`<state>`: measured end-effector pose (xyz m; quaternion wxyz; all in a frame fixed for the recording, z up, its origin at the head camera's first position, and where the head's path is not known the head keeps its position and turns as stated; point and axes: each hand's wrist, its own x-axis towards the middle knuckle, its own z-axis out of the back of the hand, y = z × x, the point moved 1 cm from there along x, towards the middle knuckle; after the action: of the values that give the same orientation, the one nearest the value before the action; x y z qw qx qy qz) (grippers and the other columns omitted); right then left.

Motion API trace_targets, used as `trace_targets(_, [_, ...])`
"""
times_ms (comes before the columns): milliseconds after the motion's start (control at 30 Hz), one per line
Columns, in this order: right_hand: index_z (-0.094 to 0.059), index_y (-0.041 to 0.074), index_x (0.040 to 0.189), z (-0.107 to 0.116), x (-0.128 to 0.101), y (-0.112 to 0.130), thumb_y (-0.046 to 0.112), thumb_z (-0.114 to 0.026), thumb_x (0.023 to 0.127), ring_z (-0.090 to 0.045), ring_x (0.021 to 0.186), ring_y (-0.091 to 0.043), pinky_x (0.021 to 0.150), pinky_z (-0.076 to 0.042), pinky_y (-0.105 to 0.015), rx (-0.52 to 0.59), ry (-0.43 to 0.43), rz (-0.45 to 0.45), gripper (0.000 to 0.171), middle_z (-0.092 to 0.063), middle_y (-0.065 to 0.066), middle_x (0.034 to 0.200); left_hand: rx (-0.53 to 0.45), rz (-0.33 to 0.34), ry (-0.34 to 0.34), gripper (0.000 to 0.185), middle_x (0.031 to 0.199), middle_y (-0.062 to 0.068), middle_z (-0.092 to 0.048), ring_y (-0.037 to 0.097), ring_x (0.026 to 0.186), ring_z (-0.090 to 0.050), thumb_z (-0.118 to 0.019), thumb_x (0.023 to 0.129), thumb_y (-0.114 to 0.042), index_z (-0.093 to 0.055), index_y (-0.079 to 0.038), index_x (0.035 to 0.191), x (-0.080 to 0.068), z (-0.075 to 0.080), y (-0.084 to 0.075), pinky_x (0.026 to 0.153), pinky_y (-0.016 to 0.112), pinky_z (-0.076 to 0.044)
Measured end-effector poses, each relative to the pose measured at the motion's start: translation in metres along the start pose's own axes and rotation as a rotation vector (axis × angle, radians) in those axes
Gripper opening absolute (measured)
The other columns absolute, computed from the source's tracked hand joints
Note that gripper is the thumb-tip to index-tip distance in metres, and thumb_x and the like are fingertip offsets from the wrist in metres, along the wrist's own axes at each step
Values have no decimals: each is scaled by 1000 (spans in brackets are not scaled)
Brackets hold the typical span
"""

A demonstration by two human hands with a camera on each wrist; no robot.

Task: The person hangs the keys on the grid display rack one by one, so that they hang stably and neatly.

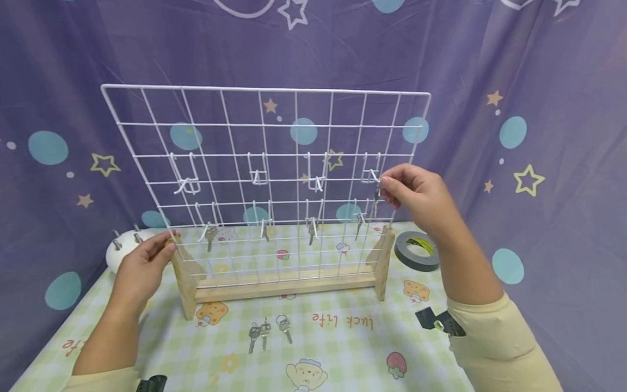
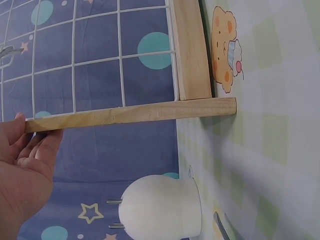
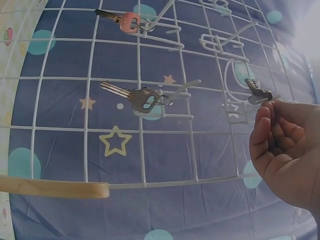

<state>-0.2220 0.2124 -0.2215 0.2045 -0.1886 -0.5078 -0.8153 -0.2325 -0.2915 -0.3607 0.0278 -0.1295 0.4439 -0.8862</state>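
Observation:
My right hand (image 1: 416, 193) pinches a small metal key (image 1: 376, 198) close beside the upper right hook (image 1: 370, 175) of a white wire grid (image 1: 296, 141). In the right wrist view, that key (image 3: 257, 93) shows above the thumb and fingertip, overlapping the hook. My left hand (image 1: 139, 269) grips the top of the wooden stand's left post (image 2: 125, 115) between thumb and fingers. Along the lower row, keys hang from the hooks, among them a silver key (image 3: 142, 101) and a pink-headed key (image 3: 130, 22). The other upper hooks carry no key.
Three loose keys (image 1: 265, 328) lie on the checked tablecloth in front of the stand's crossbar (image 1: 286, 288). A roll of dark tape (image 1: 404, 256) lies right of the stand. Behind my left hand sits a white rounded object (image 2: 155, 207) with metal prongs. A purple curtain (image 1: 563, 218) hangs behind.

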Motion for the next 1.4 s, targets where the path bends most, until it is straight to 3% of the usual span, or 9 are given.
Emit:
trace_targets(200, [-66,0,103,-2,3,-2,29,-63,98,-60,74,-20,62,-56,-26,-22,-11,-23,30,-66,-3,83,22,24,4,61,149,12,-47,13,123,-55,-44,100,-52,-41,-18,150,1,1,-1,89,10,-51])
trace_targets(900, [-66,5,102,-14,19,-13,36,-61,98,-60,73,-19,63,-56,-24,-63,-108,-68,32,-66,-6,84,-6,8,4,61,150,9,-46,1,122,-52,-45,101,-50,-40,-16,151,-1,0,-2,88,3,-47])
trace_targets(1400, [-65,6,100,-17,19,-16,38,-64,95,-63,74,-20,64,-58,-25,-46,-162,-99,31,-66,-8,85,3,25,8,61,151,8,-46,9,128,-51,-44,101,-52,-40,-18,151,-1,0,-1,92,8,-48])
